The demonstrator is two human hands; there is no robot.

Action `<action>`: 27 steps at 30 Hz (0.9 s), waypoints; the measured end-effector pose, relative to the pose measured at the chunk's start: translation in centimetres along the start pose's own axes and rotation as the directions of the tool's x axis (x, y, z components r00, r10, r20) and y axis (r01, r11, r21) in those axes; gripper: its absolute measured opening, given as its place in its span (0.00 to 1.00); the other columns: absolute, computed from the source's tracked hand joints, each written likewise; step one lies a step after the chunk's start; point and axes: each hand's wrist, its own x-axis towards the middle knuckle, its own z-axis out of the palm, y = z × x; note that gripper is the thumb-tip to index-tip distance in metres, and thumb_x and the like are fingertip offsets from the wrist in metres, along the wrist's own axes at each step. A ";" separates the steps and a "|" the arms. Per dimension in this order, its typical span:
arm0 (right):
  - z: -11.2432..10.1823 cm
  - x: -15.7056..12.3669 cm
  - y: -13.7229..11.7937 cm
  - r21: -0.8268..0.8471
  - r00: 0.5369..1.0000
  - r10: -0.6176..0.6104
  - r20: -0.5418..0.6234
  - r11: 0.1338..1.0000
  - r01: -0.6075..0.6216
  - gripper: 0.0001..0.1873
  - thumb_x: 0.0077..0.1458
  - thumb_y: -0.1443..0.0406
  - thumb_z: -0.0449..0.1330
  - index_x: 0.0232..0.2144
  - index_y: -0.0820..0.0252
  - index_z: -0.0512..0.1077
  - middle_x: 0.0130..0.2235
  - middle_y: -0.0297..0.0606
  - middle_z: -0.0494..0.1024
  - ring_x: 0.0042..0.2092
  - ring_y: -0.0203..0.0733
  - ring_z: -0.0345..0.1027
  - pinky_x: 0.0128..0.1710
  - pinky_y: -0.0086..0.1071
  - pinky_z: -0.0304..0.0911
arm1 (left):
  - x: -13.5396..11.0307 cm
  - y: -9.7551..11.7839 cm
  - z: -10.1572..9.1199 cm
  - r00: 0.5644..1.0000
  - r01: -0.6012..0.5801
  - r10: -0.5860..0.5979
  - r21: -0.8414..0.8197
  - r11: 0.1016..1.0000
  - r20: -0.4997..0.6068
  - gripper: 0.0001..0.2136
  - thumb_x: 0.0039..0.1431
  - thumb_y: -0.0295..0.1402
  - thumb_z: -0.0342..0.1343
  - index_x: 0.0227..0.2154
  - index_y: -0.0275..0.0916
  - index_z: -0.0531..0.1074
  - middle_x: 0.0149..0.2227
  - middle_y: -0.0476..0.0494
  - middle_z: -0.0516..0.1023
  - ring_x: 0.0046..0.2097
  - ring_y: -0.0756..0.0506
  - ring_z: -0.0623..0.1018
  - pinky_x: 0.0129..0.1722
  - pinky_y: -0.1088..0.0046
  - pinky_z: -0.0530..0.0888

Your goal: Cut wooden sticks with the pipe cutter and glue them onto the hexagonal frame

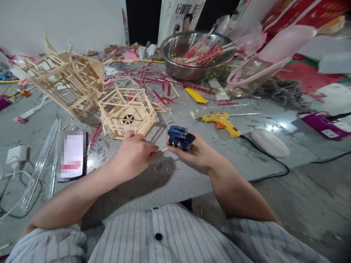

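My left hand (134, 150) is closed, pinching a thin wooden stick (164, 149). The stick's free end reaches to the fingers of my right hand (199, 150). My right hand is wrapped round a dark blue hand tool (180, 138) whose exact kind I cannot make out. Just beyond my left hand stands a hexagonal frame of wooden sticks (127, 113). A taller frame of wooden sticks (68, 82) leans behind it to the left. To the right of the blue tool, a yellow hot glue gun (223, 122) lies on the table.
A steel bowl (175, 69) holds red-wrapped sticks at the back. Red wrappers (164, 87) and a yellow object (195, 95) lie in front. At left are a phone (71, 155) and a white charger (17, 155); at right, a white oval object (270, 142) and a purple box (323, 124).
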 end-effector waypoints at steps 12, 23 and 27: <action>-0.1 0.7 1.1 -0.309 0.978 0.011 -0.209 0.948 -0.077 0.18 0.51 0.61 0.56 0.46 0.56 0.63 0.42 0.44 0.73 0.43 0.48 0.68 0.43 0.42 0.63 | 0.7 -2.0 0.5 0.969 -0.093 0.032 -0.242 0.966 -0.244 0.08 0.58 0.30 0.56 0.27 0.37 0.78 0.22 0.47 0.77 0.27 0.50 0.73 0.30 0.73 0.64; 0.5 1.1 1.3 -0.519 0.980 -0.008 -0.197 0.849 -0.097 0.24 0.43 0.69 0.55 0.46 0.56 0.61 0.45 0.46 0.73 0.47 0.51 0.68 0.44 0.44 0.64 | 0.7 -2.5 0.9 0.904 -0.149 0.102 -0.084 0.985 -0.416 0.11 0.62 0.34 0.52 0.29 0.39 0.77 0.23 0.48 0.77 0.29 0.49 0.70 0.33 0.70 0.63; 0.6 1.1 1.3 -0.523 0.979 -0.005 -0.203 0.846 -0.104 0.24 0.42 0.68 0.56 0.45 0.56 0.62 0.45 0.45 0.74 0.47 0.52 0.68 0.45 0.45 0.64 | 0.7 -2.4 1.0 0.912 -0.153 0.111 -0.077 0.985 -0.396 0.11 0.62 0.35 0.51 0.29 0.39 0.77 0.24 0.48 0.77 0.30 0.49 0.70 0.34 0.69 0.61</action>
